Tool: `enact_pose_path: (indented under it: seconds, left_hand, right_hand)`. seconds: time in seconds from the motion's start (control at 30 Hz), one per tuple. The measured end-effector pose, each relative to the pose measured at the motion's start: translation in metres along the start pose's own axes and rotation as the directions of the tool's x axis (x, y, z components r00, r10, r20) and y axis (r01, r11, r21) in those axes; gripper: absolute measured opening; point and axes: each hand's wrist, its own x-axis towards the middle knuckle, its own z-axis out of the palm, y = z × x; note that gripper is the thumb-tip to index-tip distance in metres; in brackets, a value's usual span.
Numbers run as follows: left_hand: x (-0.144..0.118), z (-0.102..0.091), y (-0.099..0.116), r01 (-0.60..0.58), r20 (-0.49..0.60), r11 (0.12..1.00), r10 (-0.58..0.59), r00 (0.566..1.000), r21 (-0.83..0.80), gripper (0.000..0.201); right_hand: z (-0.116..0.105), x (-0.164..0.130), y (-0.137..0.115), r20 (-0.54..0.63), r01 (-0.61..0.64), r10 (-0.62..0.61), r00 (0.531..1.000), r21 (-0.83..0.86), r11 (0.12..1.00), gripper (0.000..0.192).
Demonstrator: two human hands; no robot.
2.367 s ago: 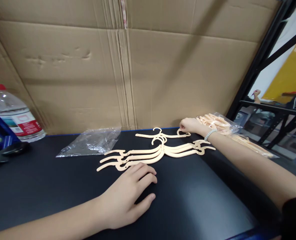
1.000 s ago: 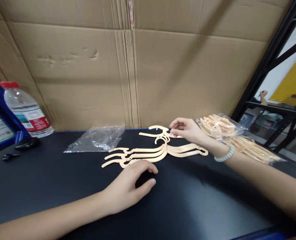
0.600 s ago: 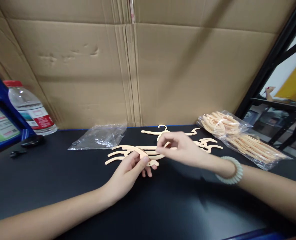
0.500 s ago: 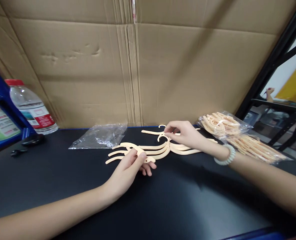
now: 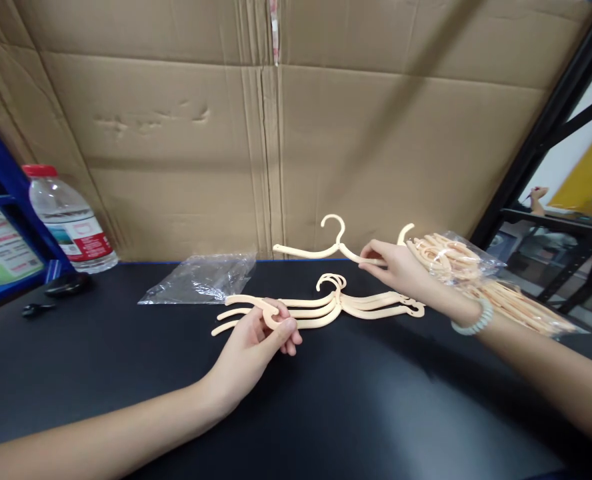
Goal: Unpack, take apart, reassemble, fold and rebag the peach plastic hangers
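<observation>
My left hand [image 5: 261,343] pinches a curved cream hanger arm piece [image 5: 249,301] between thumb and fingers, above the left ends of a stack of cream folding hangers [image 5: 321,311]. The stacked hangers lie flat on the black table, hooks toward the cardboard. Behind them, my right hand [image 5: 399,267] grips the right arm of another cream hanger [image 5: 309,253], raised with its hook up. The raised hanger's left arm ends in a small hole. On its right, a curved end shows above my hand; the part between is hidden.
Clear bags of cream hanger parts [image 5: 446,257] lie at the right. A flat clear plastic bag [image 5: 196,280] rests left of the stack. A water bottle [image 5: 79,230] and a black object [image 5: 69,285] stand farther left. Cardboard [image 5: 176,167] closes off the back.
My right hand has moved from the stack's hooks to the right and now grips the hanger behind, which has been raised. In my left hand, the arm piece has turned.
</observation>
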Motion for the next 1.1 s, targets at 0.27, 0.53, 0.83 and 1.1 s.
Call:
enact_pose_path:
  seconds: [0.27,0.53,0.83,1.1]
  left_hand:
    - [0.004,-0.006,-0.005,0.029,0.021,0.997,-0.027,0.999,-0.073,0.017]
    - [0.007,-0.009,-0.009,0.064,0.059,0.979,-0.054,0.997,-0.195,0.025]
    - [0.006,-0.01,-0.007,0.06,0.127,0.964,-0.027,0.991,-0.258,0.021]
    - [0.004,-0.01,-0.008,0.086,0.131,0.955,-0.05,0.99,-0.285,0.018]
  right_hand:
    - [-0.003,-0.052,-0.018,-0.033,0.105,-0.103,0.994,0.096,0.99,0.013]
    - [-0.002,-0.067,-0.018,-0.085,0.113,-0.098,0.992,0.197,0.974,0.007]
    - [-0.005,-0.072,-0.017,-0.11,0.188,-0.173,0.979,0.15,0.971,0.009]
    - [-0.005,-0.072,-0.02,-0.13,0.171,-0.152,0.98,0.15,0.974,0.013]
